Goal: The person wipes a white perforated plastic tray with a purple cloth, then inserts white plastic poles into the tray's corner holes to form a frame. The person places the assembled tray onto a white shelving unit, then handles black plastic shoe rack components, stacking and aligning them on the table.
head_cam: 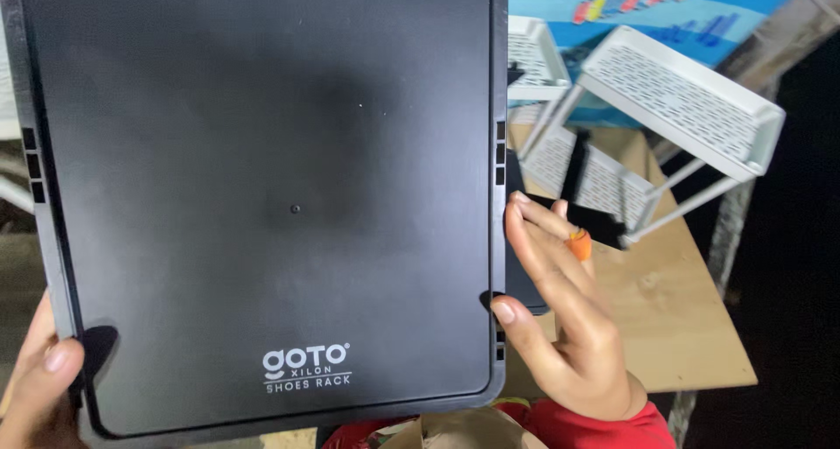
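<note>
Behind the work I see a pale wooden surface [674, 326] in a dim room, with a white slotted rack [678, 94] standing tilted on thin white legs and a blue patterned sheet [612, 11] on the wall beyond it. Filling most of my view is a black square panel [262, 195], held up close and nearly flat to the camera, tilted a little clockwise, with slots along its left and right edges. My left hand [39, 388] grips the lower left corner, thumb pressed on the front face and the other fingers hidden behind, so that grip is clenched on the panel. My right hand [569, 318] is at the right edge: the thumb tip touches the rim low down, while the fingers stand spread and loose just beside the edge, released rather than wrapped around it. One fingertip carries something small and orange [579, 243]; I cannot tell whether it is a cap or a piece of tape. To handle this well, I judge that the right fingers should close around the rim opposite the thumb, clear of the edge slots, so that the weight is shared between both corners and the panel does not pivot on the left thumb.
</note>
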